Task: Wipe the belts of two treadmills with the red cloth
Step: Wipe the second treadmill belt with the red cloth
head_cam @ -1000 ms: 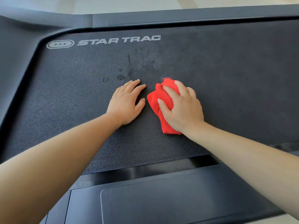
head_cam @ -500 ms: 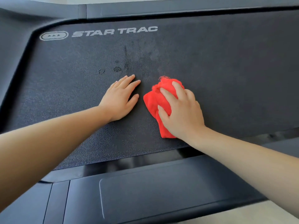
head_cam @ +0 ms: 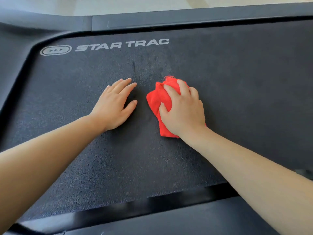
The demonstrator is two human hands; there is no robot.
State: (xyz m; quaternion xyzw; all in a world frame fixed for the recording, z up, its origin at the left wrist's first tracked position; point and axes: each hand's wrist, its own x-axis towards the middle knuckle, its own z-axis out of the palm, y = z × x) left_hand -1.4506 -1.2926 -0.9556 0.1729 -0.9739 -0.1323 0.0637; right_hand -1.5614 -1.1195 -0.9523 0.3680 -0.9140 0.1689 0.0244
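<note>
A dark textured treadmill belt (head_cam: 245, 78) with white "STAR TRAC" lettering (head_cam: 122, 44) fills the view. A bunched red cloth (head_cam: 158, 100) lies on the belt's middle. My right hand (head_cam: 183, 109) sits on top of the cloth, fingers curled into it and thumb pressed against its left side. My left hand (head_cam: 114, 106) rests flat on the belt just left of the cloth, fingers straight and apart from it. A faint dark streak (head_cam: 133, 67) marks the belt beyond my left fingertips.
The treadmill's dark side rail (head_cam: 186, 19) runs along the far edge, with pale floor (head_cam: 118, 5) beyond it. Another dark rail (head_cam: 169, 223) borders the near edge. A curved frame section (head_cam: 15, 41) closes off the belt at the left.
The view has shifted, so the belt and lettering sit lower in the frame. My left hand has slid up over the small dark spots. My right hand's fingers curl more tightly into the cloth.
</note>
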